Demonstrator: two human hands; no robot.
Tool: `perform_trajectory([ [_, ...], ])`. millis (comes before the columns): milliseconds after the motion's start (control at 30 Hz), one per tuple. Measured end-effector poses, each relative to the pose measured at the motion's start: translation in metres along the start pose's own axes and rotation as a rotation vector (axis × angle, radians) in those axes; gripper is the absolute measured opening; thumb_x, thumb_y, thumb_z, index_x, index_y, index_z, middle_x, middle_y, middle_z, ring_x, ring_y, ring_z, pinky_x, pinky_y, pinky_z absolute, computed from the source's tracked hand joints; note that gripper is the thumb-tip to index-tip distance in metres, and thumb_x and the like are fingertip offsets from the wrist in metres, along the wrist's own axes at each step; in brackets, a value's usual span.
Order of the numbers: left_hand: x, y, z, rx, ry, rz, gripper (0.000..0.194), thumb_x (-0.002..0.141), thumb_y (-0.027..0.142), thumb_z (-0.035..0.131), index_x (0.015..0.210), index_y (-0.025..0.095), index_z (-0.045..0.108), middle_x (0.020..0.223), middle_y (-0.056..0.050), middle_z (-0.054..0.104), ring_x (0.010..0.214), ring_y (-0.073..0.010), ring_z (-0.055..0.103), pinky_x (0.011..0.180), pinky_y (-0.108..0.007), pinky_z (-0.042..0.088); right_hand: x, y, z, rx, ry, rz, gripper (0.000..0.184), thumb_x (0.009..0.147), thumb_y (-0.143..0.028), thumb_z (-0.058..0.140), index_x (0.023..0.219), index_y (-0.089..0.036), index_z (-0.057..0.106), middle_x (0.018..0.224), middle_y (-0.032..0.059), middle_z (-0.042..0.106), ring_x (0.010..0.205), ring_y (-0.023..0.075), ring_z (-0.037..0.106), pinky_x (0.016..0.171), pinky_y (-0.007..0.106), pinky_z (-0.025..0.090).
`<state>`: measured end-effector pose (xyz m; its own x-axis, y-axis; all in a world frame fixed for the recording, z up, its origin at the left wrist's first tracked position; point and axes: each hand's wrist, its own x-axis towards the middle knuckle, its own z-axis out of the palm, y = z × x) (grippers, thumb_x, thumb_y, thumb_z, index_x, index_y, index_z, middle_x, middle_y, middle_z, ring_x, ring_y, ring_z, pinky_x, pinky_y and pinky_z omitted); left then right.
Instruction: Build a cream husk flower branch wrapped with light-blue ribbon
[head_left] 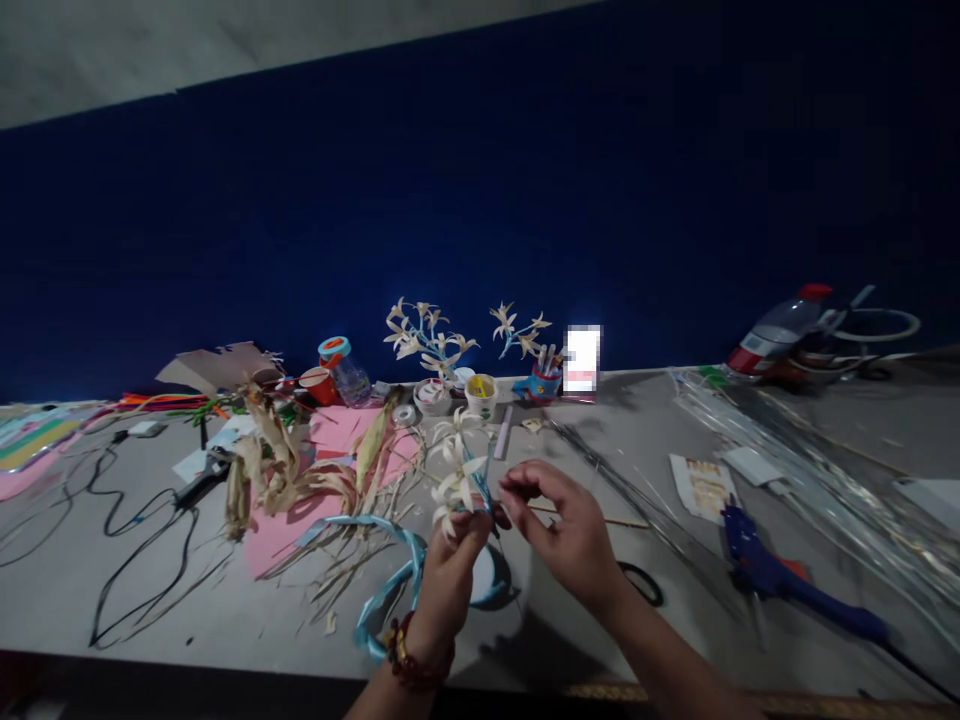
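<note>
showing slender pale petals [466,468], blue stem [482,488]

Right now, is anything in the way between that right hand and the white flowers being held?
Nothing visible is in the way: the right hand is close beside the white flowers and their blue stem, which the left hand grips from below. Whether the right hand touches the stem is unclear.

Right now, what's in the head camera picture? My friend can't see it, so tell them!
A person's left hand holds a spray of cream artificial flowers with blue stems, the right hand close beside it. On the grey table lie dried corn husks and a blue glue gun; more flower sprays stand near the blue wall.
</note>
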<state>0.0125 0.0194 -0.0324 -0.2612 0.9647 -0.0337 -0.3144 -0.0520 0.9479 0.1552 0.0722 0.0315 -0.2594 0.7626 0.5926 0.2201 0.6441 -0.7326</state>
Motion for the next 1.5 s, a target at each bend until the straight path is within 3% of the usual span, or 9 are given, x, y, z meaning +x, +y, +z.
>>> perform_trajectory([
  [167,-0.002,0.009,0.006,0.139,0.171,0.057,0.028,0.074,0.040,0.080,0.088,0.017,0.076,0.096,-0.009,0.076,0.096,-0.0254,0.067,0.088,-0.034,0.051,-0.006,0.011,0.008,-0.171,0.088,-0.192,0.013,0.088,-0.018,0.063,0.099,-0.023,0.069,0.094,0.0075,0.076,0.092,0.0248,0.072,0.083,0.035,0.059],
  [400,-0.002,0.019,0.008,0.123,0.053,0.112,0.024,0.075,0.040,0.077,0.082,0.016,0.073,0.082,-0.007,0.074,0.075,-0.0218,0.066,0.071,-0.030,0.053,0.001,0.007,-0.004,-0.057,-0.005,-0.373,0.033,0.092,-0.011,0.057,0.118,-0.027,0.068,0.087,0.0028,0.077,0.077,0.0185,0.071,0.073,0.030,0.056],
  [533,0.000,0.011,-0.001,0.155,0.042,0.189,0.024,0.079,0.038,0.074,0.089,0.017,0.072,0.088,-0.007,0.074,0.079,-0.0218,0.066,0.077,-0.031,0.052,0.011,-0.002,-0.020,-0.089,-0.108,-0.494,0.036,0.094,-0.014,0.054,0.126,-0.025,0.066,0.081,0.0020,0.077,0.064,0.0163,0.069,0.061,0.027,0.052],
  [700,0.005,0.017,-0.008,0.457,0.046,0.471,0.009,0.088,0.029,0.066,0.088,0.021,0.070,0.093,-0.006,0.073,0.092,-0.0232,0.065,0.089,-0.035,0.048,0.014,-0.021,-0.031,-0.033,-0.212,-0.254,0.021,0.098,-0.019,0.052,0.111,-0.022,0.069,0.091,0.0028,0.079,0.074,0.0152,0.074,0.068,0.024,0.054],
  [900,0.009,0.026,-0.011,0.736,0.065,0.780,0.007,0.089,0.017,0.067,0.093,0.023,0.064,0.094,-0.004,0.073,0.095,-0.0218,0.065,0.097,-0.039,0.044,0.007,-0.030,-0.019,-0.404,0.007,-0.255,0.013,0.094,-0.025,0.060,0.091,-0.018,0.071,0.080,0.0071,0.074,0.073,0.0213,0.069,0.067,0.030,0.051],
  [1033,0.010,0.028,-0.010,0.772,0.025,0.859,0.012,0.089,0.013,0.066,0.095,0.022,0.061,0.093,-0.005,0.071,0.093,-0.0216,0.065,0.095,-0.040,0.046,0.004,-0.028,-0.008,-0.351,0.061,-0.170,0.017,0.093,-0.027,0.063,0.079,-0.019,0.067,0.067,0.0021,0.066,0.060,0.0163,0.062,0.059,0.026,0.048],
  [1233,0.008,0.032,-0.012,0.799,-0.061,0.851,0.011,0.089,0.012,0.065,0.094,0.021,0.062,0.091,-0.005,0.070,0.091,-0.0217,0.064,0.101,-0.047,0.042,-0.003,-0.019,0.000,-0.199,0.147,0.023,0.008,0.084,-0.023,0.066,0.077,-0.020,0.064,0.063,-0.0022,0.062,0.053,0.0134,0.058,0.055,0.023,0.049],
  [1400,0.010,0.029,-0.014,0.491,-0.104,0.676,0.010,0.089,0.020,0.067,0.099,0.022,0.065,0.101,-0.006,0.071,0.101,-0.0228,0.065,0.100,-0.042,0.044,-0.003,-0.012,0.003,-0.041,0.077,0.081,0.005,0.084,-0.022,0.065,0.084,-0.020,0.070,0.072,0.0015,0.070,0.060,0.0160,0.065,0.058,0.024,0.053],
  [1500,0.012,0.030,-0.013,0.344,-0.127,0.555,0.002,0.091,0.022,0.066,0.093,0.022,0.068,0.093,-0.005,0.070,0.094,-0.0201,0.064,0.091,-0.034,0.048,-0.002,-0.011,0.004,-0.007,0.085,0.064,0.008,0.083,-0.020,0.064,0.085,-0.021,0.072,0.080,0.0032,0.072,0.071,0.0187,0.069,0.069,0.027,0.056],
])
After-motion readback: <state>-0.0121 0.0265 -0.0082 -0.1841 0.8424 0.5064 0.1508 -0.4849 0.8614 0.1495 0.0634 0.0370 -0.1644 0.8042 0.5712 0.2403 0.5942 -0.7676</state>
